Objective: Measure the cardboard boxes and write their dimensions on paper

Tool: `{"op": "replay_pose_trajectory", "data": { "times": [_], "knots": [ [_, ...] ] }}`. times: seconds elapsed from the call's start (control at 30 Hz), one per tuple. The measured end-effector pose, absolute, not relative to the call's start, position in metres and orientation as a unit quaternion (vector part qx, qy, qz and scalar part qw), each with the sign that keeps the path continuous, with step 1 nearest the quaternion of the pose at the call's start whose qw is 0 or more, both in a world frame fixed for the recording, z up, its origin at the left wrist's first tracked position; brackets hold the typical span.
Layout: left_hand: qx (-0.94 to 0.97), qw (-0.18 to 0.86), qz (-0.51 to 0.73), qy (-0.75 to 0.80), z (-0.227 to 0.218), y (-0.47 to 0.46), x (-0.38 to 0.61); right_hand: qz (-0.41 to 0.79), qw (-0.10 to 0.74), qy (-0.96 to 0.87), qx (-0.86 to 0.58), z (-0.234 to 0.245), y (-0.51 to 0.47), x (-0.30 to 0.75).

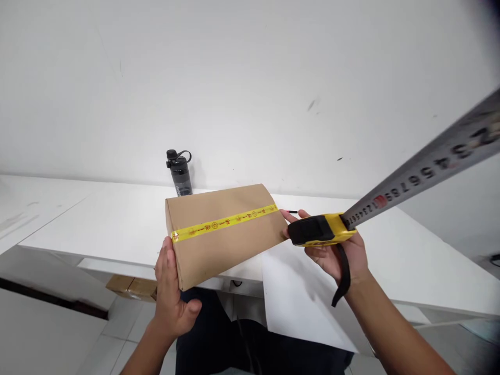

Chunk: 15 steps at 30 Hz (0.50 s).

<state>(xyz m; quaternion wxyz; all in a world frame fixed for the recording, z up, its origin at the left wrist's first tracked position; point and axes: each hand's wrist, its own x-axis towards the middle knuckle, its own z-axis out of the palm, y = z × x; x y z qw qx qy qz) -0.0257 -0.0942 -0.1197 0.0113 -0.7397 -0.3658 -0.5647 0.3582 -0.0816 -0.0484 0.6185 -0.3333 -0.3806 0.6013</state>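
A brown cardboard box [219, 255] with a strip of yellow printed tape [219, 225] along it sits tilted at the front of the white table. My left hand [171, 291] presses its fingers against the box's left end, thumb apart. In my right hand [332, 260] is a yellow and black tape measure [318, 230], with a black strap [342, 276] hanging from it. The numbered metal blade [422, 161] extends up and right out of frame. Fingertips of my right hand reach the box's right end.
A dark water bottle [180, 174] stands behind the box, near the white wall [250, 94]. A white sheet [300, 302] hangs over the front edge of the table [97, 224]. Lower down at the left is another cardboard box [133, 287]. A pen tip [291, 212] shows behind my right fingers.
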Motion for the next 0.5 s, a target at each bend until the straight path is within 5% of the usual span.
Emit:
{"op": "replay_pose_trajectory", "data": {
  "times": [0.33,0.5],
  "knots": [
    [-0.706,-0.064,-0.593,-0.382,-0.124,-0.092,0.027,0.430,0.746,-0.306,-0.407,-0.029,-0.076,0.344],
    [-0.747,-0.009,-0.558,-0.360,-0.123,-0.085,0.042,0.123,0.759,-0.457,-0.446,-0.035,-0.089,0.322]
  ]
}}
